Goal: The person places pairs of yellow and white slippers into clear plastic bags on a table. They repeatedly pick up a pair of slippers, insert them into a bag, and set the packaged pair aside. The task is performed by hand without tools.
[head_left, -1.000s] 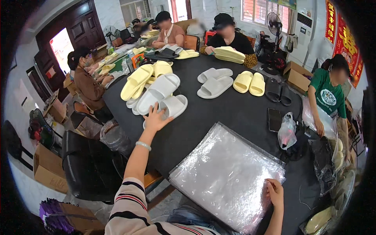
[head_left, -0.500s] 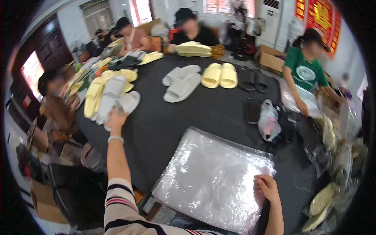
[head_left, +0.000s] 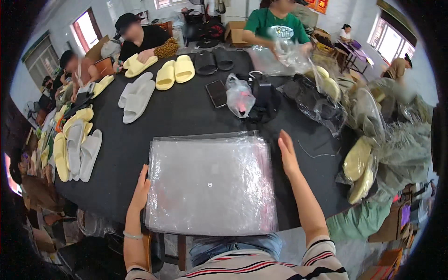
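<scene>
A stack of clear plastic bags [head_left: 210,163] lies flat on the black-covered table [head_left: 186,112], right in front of me. Along its left edge stands my left hand [head_left: 141,189], fingers stretched out, at or touching the bags' side. On the opposite side my right hand [head_left: 288,151] is held upright with straight fingers, a small gap from the stack's right edge. Neither hand holds anything. A pair of grey slippers [head_left: 136,98] sits beyond the stack, with yellow slippers [head_left: 175,72] and black slippers [head_left: 213,60] to its right.
More yellow and grey slippers [head_left: 77,149] lie at the left edge. A phone [head_left: 216,94], a small knotted plastic bag [head_left: 240,95] and a dark bag [head_left: 266,98] are past the stack. Bagged slippers [head_left: 358,168] crowd the right edge. Co-workers handle slippers and plastic around the table.
My left hand has left the grey slippers at the left and come to the bag stack's left side. The stack now lies squarer to me. My view has turned right.
</scene>
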Available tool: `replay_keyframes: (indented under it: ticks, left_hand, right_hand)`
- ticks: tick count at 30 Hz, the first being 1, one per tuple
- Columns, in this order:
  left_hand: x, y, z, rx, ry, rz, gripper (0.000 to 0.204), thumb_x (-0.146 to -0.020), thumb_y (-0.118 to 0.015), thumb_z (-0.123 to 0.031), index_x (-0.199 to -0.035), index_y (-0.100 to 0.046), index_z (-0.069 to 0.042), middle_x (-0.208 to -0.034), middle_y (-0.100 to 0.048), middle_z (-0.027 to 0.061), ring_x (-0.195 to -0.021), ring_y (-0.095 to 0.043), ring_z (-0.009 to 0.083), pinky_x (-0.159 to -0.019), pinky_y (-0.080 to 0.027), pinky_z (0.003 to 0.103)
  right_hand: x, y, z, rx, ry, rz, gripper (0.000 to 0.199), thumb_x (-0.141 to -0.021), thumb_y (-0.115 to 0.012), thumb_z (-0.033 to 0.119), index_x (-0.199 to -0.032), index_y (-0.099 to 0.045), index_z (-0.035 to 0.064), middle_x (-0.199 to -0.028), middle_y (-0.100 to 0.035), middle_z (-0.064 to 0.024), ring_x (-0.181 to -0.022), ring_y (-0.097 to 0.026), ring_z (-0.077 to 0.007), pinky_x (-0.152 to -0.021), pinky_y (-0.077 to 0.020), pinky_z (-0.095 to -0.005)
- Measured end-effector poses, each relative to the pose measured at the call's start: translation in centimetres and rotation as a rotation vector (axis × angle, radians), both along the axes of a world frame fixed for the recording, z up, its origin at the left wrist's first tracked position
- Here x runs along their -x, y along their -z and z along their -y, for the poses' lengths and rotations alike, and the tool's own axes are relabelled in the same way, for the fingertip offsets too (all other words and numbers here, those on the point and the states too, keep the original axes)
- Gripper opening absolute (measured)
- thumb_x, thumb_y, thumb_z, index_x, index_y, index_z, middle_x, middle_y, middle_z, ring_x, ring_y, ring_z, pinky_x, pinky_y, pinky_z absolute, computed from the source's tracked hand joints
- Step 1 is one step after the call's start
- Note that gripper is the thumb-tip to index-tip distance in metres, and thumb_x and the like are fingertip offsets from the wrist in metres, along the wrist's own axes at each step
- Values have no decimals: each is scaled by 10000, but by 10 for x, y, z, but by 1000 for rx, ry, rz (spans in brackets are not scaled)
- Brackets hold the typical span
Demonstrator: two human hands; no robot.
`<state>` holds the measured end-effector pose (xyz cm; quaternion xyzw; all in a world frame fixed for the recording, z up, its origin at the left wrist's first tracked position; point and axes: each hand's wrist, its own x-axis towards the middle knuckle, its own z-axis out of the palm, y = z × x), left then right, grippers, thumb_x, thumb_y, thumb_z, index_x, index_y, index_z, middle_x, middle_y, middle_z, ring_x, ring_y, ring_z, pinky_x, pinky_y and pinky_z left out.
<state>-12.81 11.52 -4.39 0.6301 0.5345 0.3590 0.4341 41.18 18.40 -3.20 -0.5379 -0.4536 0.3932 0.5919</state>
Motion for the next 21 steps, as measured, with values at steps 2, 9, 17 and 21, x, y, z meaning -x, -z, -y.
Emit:
replay_keyframes:
  ticks: [2,9,17,21]
  left_hand:
    - [-23,-10,5,-10,9,-17,668,-1045,-401,-343,-1523,-150,51,-1601,-164,192,-1486,-147,297,-1205,-103,378]
    - [-50,-19,8,-226,35,-462,605,-1000,-475,-242,-1504,-263,17,-1570,-220,239,-1466,-197,370,-1194,-156,461]
    - [-50,-9,21,-310,-38,-884,583,-928,-534,-257,-1441,-415,-8,-1476,-418,201,-1406,-316,395,-1176,-152,542]
    - [-56,-8,20,-298,-73,-838,578,-944,-528,-269,-1452,-410,-19,-1471,-433,193,-1417,-307,383,-1186,-134,525]
  right_hand:
    - [12,7,-1,-11,-116,104,618,-1021,-498,326,-1504,-277,9,-1546,-296,-187,-1434,-288,-294,-1173,-228,-382]
    - [25,11,9,-188,-184,461,625,-971,-570,288,-1474,-325,10,-1545,-248,-220,-1438,-235,-352,-1170,-215,-440]
    - [-57,-82,96,-352,362,1004,685,-832,-730,212,-1430,-423,81,-1497,-345,-204,-1386,-318,-405,-1132,-272,-480]
    - [-137,-91,167,-50,778,1314,801,-740,-792,190,-1434,-405,90,-1485,-353,-218,-1374,-336,-404,-1110,-295,-507]
